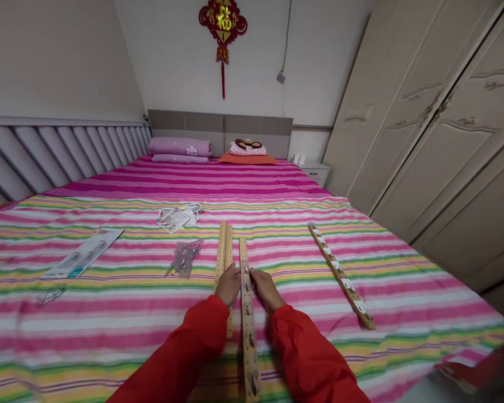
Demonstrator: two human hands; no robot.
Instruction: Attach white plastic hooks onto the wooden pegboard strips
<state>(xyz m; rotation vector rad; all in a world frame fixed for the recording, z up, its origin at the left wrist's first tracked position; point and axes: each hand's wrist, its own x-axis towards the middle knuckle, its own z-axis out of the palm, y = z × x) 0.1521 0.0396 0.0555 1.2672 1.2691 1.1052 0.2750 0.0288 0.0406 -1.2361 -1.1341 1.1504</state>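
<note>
A long wooden strip with holes [247,319] lies lengthwise on the striped bedspread in front of me. My left hand [229,284] and my right hand [265,288], both in red sleeves, meet at a small metal piece [246,271] on this strip; the fingers are pinched together there. A second pair of wooden strips [224,252] lies just left of it, under my left hand. What the fingertips grip is too small to name.
Another wooden strip with several white hooks [340,275] lies to the right. A clear bag of small metal parts [185,258], opened white packets [175,217] and a long blister card [84,253] lie to the left. A wardrobe [437,145] stands on the right.
</note>
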